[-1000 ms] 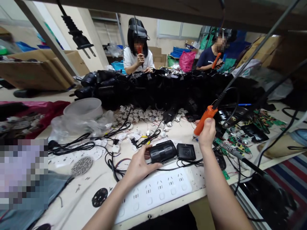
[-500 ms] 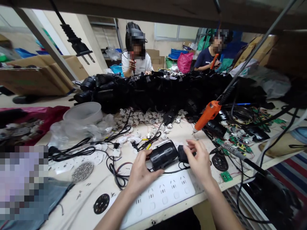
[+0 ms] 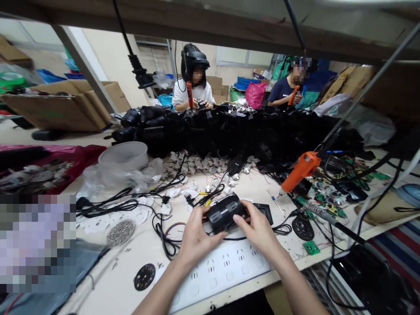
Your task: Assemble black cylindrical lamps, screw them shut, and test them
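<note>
A black cylindrical housing with slots along its side (image 3: 226,213) lies on its side between my two hands, just behind the white power strip (image 3: 218,273). My left hand (image 3: 198,229) grips its left end, thumb along the near side. My right hand (image 3: 257,225) holds the right end, with the thumb on the front and fingers behind. A flat black part (image 3: 265,213) rests on the table behind my right hand, partly covered by it. A black cable (image 3: 282,229) lies to the right of it.
An orange electric screwdriver (image 3: 300,171) hangs at the right, near a soldering iron (image 3: 323,214) and green circuit boards (image 3: 311,247). Small white motors (image 3: 210,164), a dish of screws (image 3: 120,232) and a pile of black housings (image 3: 229,131) surround the work spot. Two people sit opposite.
My right hand has let go of the flat black part and moved left onto the cylindrical housing. The hanging screwdriver appears further right. My left hand keeps its grip.
</note>
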`<state>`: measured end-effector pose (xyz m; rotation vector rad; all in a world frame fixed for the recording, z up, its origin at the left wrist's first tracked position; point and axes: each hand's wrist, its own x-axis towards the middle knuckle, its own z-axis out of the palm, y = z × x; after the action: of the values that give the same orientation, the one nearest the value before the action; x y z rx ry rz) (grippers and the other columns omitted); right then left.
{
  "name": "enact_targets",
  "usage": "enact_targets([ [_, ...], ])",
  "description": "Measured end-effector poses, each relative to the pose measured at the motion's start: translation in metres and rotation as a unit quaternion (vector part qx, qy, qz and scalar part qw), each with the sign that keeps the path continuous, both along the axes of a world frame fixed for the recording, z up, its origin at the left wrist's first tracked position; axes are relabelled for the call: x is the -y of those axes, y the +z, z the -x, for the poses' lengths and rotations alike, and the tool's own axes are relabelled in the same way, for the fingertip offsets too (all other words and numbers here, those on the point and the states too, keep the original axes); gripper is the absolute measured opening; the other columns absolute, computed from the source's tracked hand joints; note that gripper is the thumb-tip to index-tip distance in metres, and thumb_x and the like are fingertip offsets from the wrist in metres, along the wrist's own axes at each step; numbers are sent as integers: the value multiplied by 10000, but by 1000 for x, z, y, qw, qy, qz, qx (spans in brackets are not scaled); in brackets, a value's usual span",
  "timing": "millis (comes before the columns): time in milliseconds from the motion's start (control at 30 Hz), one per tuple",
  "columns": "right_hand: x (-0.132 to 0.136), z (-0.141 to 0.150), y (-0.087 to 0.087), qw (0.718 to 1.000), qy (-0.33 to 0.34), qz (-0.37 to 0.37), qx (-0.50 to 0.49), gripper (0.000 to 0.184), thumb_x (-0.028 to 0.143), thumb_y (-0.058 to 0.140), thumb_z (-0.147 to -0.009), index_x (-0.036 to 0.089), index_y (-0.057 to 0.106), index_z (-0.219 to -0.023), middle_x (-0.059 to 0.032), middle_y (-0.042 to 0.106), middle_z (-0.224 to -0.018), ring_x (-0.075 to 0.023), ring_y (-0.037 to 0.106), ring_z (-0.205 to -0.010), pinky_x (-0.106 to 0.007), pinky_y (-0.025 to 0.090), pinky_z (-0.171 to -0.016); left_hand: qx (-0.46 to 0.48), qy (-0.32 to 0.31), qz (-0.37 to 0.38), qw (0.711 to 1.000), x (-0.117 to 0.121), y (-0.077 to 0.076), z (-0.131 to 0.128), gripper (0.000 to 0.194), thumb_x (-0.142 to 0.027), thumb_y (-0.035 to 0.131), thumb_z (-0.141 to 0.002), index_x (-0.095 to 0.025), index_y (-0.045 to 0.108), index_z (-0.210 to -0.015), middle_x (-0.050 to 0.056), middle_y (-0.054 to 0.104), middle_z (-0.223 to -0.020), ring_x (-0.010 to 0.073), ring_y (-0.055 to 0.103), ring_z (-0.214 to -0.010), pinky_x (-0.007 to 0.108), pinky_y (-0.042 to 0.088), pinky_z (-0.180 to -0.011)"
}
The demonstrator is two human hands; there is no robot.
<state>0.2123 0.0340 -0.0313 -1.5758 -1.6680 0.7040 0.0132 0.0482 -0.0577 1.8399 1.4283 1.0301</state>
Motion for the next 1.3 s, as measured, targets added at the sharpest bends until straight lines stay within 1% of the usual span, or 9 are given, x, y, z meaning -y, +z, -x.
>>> enact_targets([
  [167,-7,-1,2,998,-13,36,-51,327,412,551,-861,189,544,-1100,-76,699,-1037,-209,671,-853,-329,540,-743,21,3,18,1000,0,1,0,629,-321,821,-584,-190,464,-1085,73,586,-1061,275,639,-973,463,550,-844],
  [267,-10,-1,0,1000,-14,25,-3,308,401,558,-858,190,560,-1083,-64,697,-980,-216,660,-847,-349,534,-774,25,-1,35,999,0,2,-1,636,-345,822,-587,-187,461,-1086,78,590,-1063,272,644,-955,448,553,-818],
  [367,-9,9,-3,996,-38,-40,76,323,393,564,-861,184,599,-1104,-111,661,-1076,-274,615,-1027,-431,498,-912,6,8,33,999,0,4,-5,616,-356,814,-585,-195,465,-1067,67,591,-1034,277,635,-946,440,547,-794],
  [433,-9,21,-4,990,-49,-63,116,485,412,633,-813,175,562,-1230,-141,610,-1180,-315,547,-1153,-480,447,-997,-14,20,25,999,1,5,-8,563,-309,786,-592,-195,472,-1046,66,583,-1014,278,623,-940,442,537,-794],
  [533,-7,40,-3,986,-51,-39,154,839,472,758,-680,160,440,-1391,-178,529,-1277,-373,478,-1230,-533,409,-1032,-26,24,14,999,1,4,-10,505,-215,718,-604,-179,474,-1043,80,562,-1005,282,607,-945,442,526,-796],
  [600,-7,49,-1,982,-52,-31,179,924,503,793,-627,136,443,-1399,-213,482,-1313,-407,442,-1255,-555,394,-1036,-23,15,6,1000,2,3,-10,488,-181,687,-611,-172,472,-1049,85,545,-1001,284,601,-951,443,526,-797],
  [833,-9,50,9,975,-65,-24,211,789,427,758,-668,89,529,-1344,-219,514,-1267,-398,479,-1218,-516,415,-1034,1,-38,-6,999,1,-2,-10,751,-138,687,-598,-185,390,-1287,128,516,-1193,302,554,-1134,492,473,-970],
  [1033,-13,45,8,977,-74,-19,200,749,439,740,-661,112,575,-1315,-191,559,-1220,-375,534,-1163,-492,437,-1022,-2,2,16,1000,2,-3,-12,643,-150,664,-576,-148,479,-1191,152,581,-1119,331,596,-1070,505,496,-937],
  [1300,-14,46,-3,975,-92,-55,193,717,434,741,-646,121,611,-1278,-176,573,-1202,-366,537,-1149,-504,430,-1024,-36,12,4,999,2,-6,-14,667,-84,630,-569,-179,440,-1201,120,586,-1111,298,606,-1050,462,522,-898],
])
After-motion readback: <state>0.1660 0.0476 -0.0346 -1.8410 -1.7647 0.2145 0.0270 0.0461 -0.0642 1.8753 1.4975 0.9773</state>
